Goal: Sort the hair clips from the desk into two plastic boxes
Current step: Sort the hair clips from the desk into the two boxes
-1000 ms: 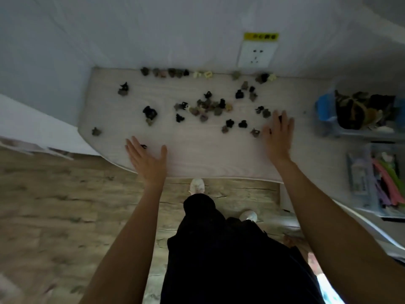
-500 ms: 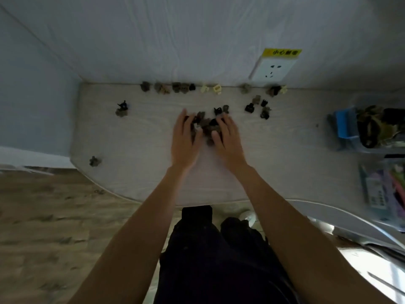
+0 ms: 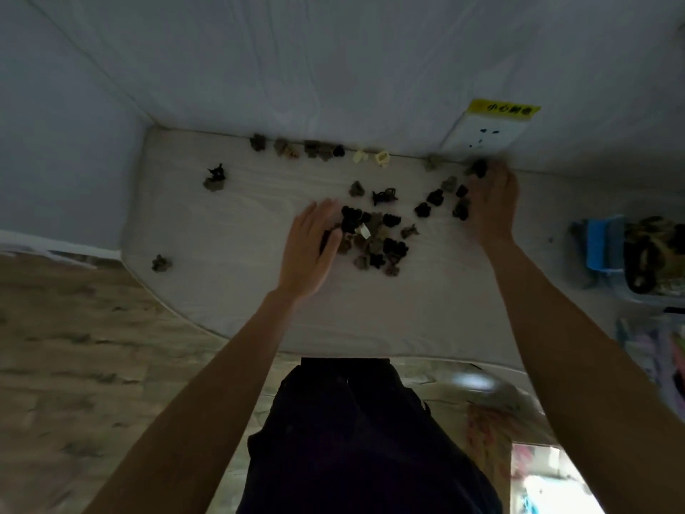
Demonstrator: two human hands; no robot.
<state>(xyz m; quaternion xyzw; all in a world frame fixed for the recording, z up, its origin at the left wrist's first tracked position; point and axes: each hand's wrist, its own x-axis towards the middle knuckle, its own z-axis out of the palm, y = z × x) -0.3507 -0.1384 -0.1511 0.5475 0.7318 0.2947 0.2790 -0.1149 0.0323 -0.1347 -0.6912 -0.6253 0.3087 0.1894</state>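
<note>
Several small black and brown hair clips lie in a loose pile (image 3: 374, 239) in the middle of the pale desk (image 3: 230, 291). My left hand (image 3: 311, 250) rests flat and open against the pile's left side. My right hand (image 3: 491, 205) lies open on the desk at the back right, fingertips touching dark clips (image 3: 478, 168) near the wall. More clips form a row along the wall (image 3: 315, 150), with two cream ones (image 3: 370, 157). Stray clips sit at the far left (image 3: 215, 178) and near the left edge (image 3: 160, 263). A plastic box (image 3: 645, 254) at the right holds dark items.
A wall socket (image 3: 485, 133) with a yellow label is above the desk's back edge. A second clear box (image 3: 652, 358) with colourful items stands at the right, nearer to me. The desk's curved front edge is close to my legs, with wooden floor to the left.
My hands swept the scattered clips together into a central pile. Since then my right hand has left the pile and moved to the back right, while my left hand stays beside it.
</note>
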